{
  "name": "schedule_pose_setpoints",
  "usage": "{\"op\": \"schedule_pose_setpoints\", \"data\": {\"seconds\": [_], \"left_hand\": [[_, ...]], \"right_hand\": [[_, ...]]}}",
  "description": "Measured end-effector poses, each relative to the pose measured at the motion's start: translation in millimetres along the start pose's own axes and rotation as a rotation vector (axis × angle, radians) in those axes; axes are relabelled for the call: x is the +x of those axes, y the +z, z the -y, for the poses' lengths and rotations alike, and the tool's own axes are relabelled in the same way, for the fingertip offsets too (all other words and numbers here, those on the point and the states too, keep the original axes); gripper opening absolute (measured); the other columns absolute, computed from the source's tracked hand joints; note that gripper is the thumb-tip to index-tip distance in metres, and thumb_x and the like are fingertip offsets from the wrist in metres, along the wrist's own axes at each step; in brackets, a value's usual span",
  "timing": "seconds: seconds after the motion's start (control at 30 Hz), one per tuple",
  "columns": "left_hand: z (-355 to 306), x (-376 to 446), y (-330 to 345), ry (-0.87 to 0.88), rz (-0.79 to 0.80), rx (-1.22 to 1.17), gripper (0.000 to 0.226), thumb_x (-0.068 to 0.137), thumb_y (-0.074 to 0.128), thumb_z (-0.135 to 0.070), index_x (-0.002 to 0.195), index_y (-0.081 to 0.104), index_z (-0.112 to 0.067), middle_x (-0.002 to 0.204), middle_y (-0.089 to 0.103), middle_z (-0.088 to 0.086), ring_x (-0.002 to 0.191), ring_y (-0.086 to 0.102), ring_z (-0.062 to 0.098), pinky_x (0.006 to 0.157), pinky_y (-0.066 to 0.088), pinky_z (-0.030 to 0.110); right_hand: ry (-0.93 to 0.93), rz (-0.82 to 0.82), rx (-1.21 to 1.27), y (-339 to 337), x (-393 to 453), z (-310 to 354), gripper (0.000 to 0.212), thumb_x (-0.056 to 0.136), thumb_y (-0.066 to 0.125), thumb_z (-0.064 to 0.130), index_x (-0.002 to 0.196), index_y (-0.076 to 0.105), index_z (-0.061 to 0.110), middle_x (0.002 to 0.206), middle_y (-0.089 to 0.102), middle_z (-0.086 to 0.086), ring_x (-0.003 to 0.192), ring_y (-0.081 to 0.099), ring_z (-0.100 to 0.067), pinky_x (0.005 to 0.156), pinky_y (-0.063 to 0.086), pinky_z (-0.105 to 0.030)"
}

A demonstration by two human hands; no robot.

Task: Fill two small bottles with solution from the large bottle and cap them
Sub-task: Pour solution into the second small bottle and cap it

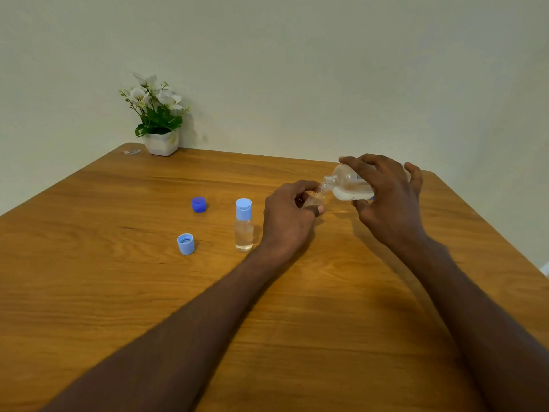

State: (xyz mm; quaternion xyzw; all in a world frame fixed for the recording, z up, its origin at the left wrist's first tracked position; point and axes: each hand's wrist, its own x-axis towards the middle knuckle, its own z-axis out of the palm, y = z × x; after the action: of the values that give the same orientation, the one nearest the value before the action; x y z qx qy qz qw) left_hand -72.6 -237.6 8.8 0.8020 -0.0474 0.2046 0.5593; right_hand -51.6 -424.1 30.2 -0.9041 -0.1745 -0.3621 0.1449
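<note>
— Where is the large bottle (349,182)?

— Over the far right of the table, tipped nearly flat. It's clear, rounded plastic with a threaded neck that meets the mouth of an open small bottle (314,200). The right hand (389,200) holds it, fingers curled over the top and thumb underneath; pale liquid pools along its lower side.

— And the small one?

— Clear too, mostly hidden. The left hand (289,217) grips it between curled fingers and thumb.

— The other one?

— The capped small bottle (244,226) stands upright just left of that hand, a slim cylinder with a light blue flip cap.

— What else?

— A loose light blue cap (186,244), ribbed inside, and a dark blue cap (199,204) farther back, both on the glossy wood-grain table (118,292). White flowers in a squarish white pot (162,142) sit at the far corner.
</note>
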Motion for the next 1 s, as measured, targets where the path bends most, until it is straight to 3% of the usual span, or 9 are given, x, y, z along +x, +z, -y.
{"op": "schedule_pose_setpoints", "data": {"seconds": [0.2,0.5,0.67,1.0], "left_hand": [[0.0,-0.1,-0.3,0.003,-0.004,-0.010,0.047,0.084,0.082,-0.014,0.129,0.071,-0.024,0.116,0.073,-0.005,0.100,0.065,0.008,0.087,0.056,0.024],[0.5,0.1,-0.5,0.012,0.004,0.003,0.048,0.085,0.082,-0.014,0.130,0.070,-0.023,0.120,0.072,-0.005,0.101,0.063,0.006,0.083,0.050,0.016],[0.7,0.4,0.3,0.004,-0.004,-0.004,0.048,0.084,0.082,-0.014,0.130,0.071,-0.023,0.120,0.073,-0.003,0.104,0.065,0.010,0.089,0.055,0.024],[-0.9,-0.8,-0.6,-0.002,-0.003,-0.006,0.048,0.084,0.082,-0.014,0.130,0.071,-0.023,0.118,0.073,-0.003,0.101,0.065,0.009,0.087,0.055,0.023]], "right_hand": [[0.003,0.004,-0.004,-1.1,0.4,-0.1,0.084,0.075,0.080,0.003,0.148,0.054,0.036,0.140,0.059,0.000,0.136,0.049,-0.023,0.119,0.017,-0.056],[0.004,0.003,0.004,-0.7,0.0,0.2,0.084,0.076,0.081,0.004,0.148,0.054,0.036,0.141,0.059,0.000,0.137,0.049,-0.024,0.119,0.017,-0.057],[0.006,0.012,0.001,-0.2,0.2,0.7,0.085,0.075,0.081,0.003,0.148,0.053,0.037,0.141,0.058,0.001,0.137,0.048,-0.022,0.120,0.015,-0.056],[0.002,0.010,0.013,-0.6,-0.5,0.3,0.084,0.076,0.081,0.004,0.148,0.053,0.037,0.141,0.058,0.000,0.137,0.048,-0.023,0.120,0.015,-0.055]]}}
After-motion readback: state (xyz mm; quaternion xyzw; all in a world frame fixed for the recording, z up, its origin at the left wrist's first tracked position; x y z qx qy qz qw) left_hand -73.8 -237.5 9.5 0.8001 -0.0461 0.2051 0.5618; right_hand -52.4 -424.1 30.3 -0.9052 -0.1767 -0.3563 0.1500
